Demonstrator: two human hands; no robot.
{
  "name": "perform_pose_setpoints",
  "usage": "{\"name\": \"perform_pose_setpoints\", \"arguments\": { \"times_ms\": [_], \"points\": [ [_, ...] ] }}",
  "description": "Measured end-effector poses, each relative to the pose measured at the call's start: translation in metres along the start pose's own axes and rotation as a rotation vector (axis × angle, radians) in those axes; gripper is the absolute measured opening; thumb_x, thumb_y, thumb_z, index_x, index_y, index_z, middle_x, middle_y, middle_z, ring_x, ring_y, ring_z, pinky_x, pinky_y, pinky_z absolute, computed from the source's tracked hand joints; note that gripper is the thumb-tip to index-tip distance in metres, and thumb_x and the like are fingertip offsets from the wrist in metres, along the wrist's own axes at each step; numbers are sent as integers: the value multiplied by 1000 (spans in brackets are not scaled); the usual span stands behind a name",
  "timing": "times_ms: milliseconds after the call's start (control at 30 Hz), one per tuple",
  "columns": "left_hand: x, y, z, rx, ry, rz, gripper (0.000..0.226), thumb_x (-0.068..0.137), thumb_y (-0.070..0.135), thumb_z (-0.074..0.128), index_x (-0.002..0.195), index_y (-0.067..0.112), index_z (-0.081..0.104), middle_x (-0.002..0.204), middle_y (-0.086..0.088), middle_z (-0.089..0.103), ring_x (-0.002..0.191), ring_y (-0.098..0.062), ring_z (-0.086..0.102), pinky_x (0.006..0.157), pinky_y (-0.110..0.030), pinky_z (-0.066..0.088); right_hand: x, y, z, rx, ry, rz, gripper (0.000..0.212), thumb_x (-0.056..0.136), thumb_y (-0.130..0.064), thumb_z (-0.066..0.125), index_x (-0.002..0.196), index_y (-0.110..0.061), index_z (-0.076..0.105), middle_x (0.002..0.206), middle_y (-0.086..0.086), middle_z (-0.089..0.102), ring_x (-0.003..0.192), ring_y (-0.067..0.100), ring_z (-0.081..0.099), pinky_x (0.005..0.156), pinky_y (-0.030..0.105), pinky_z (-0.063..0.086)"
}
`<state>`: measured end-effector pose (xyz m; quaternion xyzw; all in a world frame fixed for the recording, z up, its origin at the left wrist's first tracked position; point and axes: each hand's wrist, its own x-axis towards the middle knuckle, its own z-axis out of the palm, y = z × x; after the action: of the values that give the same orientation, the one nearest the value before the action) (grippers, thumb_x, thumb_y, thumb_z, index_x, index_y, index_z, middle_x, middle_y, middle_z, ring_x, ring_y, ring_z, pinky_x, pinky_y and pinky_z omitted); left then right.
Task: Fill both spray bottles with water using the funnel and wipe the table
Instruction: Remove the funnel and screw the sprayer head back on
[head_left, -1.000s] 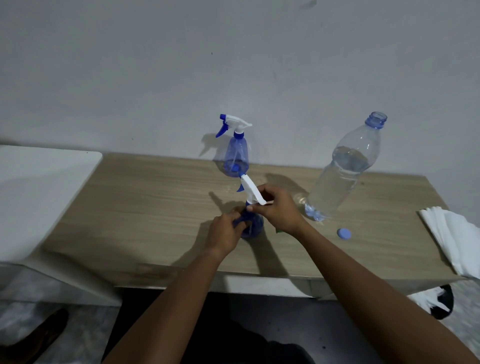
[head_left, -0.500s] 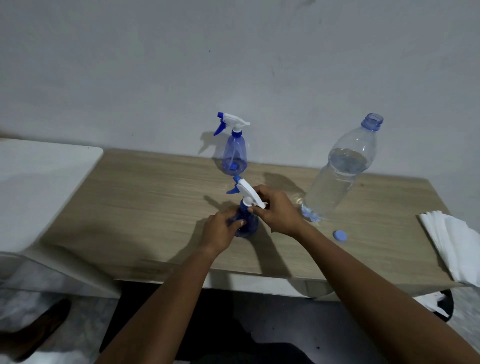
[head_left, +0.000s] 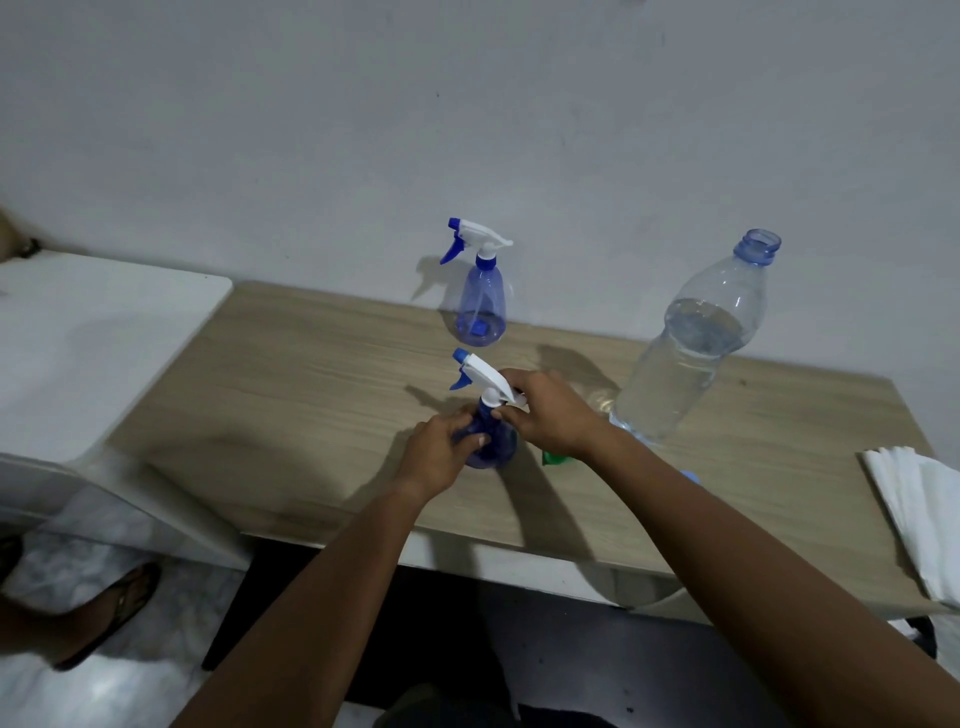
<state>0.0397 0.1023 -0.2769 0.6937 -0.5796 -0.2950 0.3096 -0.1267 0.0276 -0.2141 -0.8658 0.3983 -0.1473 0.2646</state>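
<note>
The near spray bottle (head_left: 488, 441) stands upright on the wooden tabletop (head_left: 311, 395), towards its front edge and roughly central. The left hand (head_left: 439, 460) wraps its fingers (head_left: 470, 441) round the rounded body from 9 o'clock. The right hand (head_left: 553, 415) comes in from 3 o'clock and pinches the base of the white spray head (head_left: 485, 376) at the neck collar, so both hands are grasping and neither is released. Judgement: the head is being turned on its thread, but whether on or off cannot be told, nor can the fill level. The body is thin translucent blue plastic, smooth and pear-shaped. It is light when empty, likely to dent under a hard squeeze, and slippery if wet. The firm places to take hold are the waist below the neck and the stiff collar, not the trigger lever. At 12 o'clock from it the far spray bottle (head_left: 482, 306) stands against the wall with its head fitted. At 2 o'clock stands a large clear water bottle (head_left: 691, 358), uncapped and over half full, so it is heavy and best held low on the barrel. A green sliver at 4 o'clock, judged to be the funnel (head_left: 555, 458), lies under the right wrist. A stack of white paper towels (head_left: 919, 509), soft and folded, sits at the right edge of the tabletop, well apart at 3 o'clock.
</note>
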Motion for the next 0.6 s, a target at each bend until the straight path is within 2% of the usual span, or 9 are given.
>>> {"name": "perform_pose_setpoints", "arguments": {
  "times_ms": [100, 167, 233, 300, 367, 433, 500, 533, 600],
  "points": [
    [-2, 2, -2, -43, -32, -26, 34, 81, 38, 64, 112, 25, 70, 87, 4, 73, 90, -22, 70, 75, -30, 50, 0, 0, -1, 20, -27, 2, 17, 92, -15, 65, 109, -12, 68, 95, 5, 70, 83, 26, 59, 69, 33, 41],
    [-3, 4, -4, -53, -40, -27, 39, 79, 42, 60, 113, 27, 70, 92, 2, 76, 91, -20, 70, 81, -34, 53, 0, 1, 0, 11, -27, -7, 16, 94, -15, 65, 109, -12, 68, 90, 0, 65, 79, 21, 54, 64, 23, 35],
    [-3, 6, -4, -35, -38, -24, 40, 78, 43, 59, 113, 26, 70, 90, 0, 76, 88, -21, 70, 78, -35, 52, -2, 0, 2, 14, -13, -8, 11, 94, -16, 65, 105, -13, 68, 84, -6, 59, 75, 18, 50, 60, 14, 32],
    [-2, 5, -4, -28, -36, -29, 40, 78, 43, 59, 112, 26, 70, 89, -1, 76, 88, -22, 70, 79, -37, 54, -4, 1, 6, 47, 25, -4, 7, 93, -18, 67, 100, -15, 68, 83, -8, 61, 75, 18, 55, 64, 22, 37],
    [-3, 4, -3, -24, -43, -35, 40, 80, 41, 60, 116, 27, 69, 93, -1, 77, 91, -20, 71, 82, -38, 54, -5, 1, 11, 93, 63, 23, 12, 90, -23, 72, 100, -18, 69, 91, -6, 70, 83, 18, 66, 73, 33, 49],
    [-3, 5, -4, -19, -52, -30, 37, 87, 34, 63, 123, 28, 67, 98, -2, 77, 95, -17, 70, 84, -35, 54, -5, 3, 16, 126, 103, 53, 19, 86, -28, 75, 102, -17, 69, 98, -4, 75, 88, 18, 72, 78, 37, 55],
    [-3, 6, -4, 14, -41, -19, 35, 91, 26, 65, 126, 27, 66, 97, -4, 76, 92, -18, 69, 80, -31, 51, -5, 4, 21, 135, 141, 76, 26, 84, -33, 77, 99, -15, 66, 97, -2, 75, 88, 19, 73, 77, 41, 57],
    [-2, 4, -3, 29, -34, -20, 33, 91, 25, 66, 124, 26, 67, 93, -5, 76, 88, -19, 69, 77, -31, 51, -4, 5, 23, 143, 160, 89, 30, 82, -36, 77, 97, -14, 64, 94, -1, 75, 86, 20, 73, 76, 43, 57],
    [-1, 1, 0, 32, -22, -66, 20, 89, 28, 67, 106, 20, 74, 84, -7, 75, 80, -23, 69, 74, -37, 54, -3, 6, 29, 152, 203, 103, 35, 80, -40, 77, 93, -14, 59, 87, -1, 73, 83, 23, 72, 73, 45, 56]
  ]
}}
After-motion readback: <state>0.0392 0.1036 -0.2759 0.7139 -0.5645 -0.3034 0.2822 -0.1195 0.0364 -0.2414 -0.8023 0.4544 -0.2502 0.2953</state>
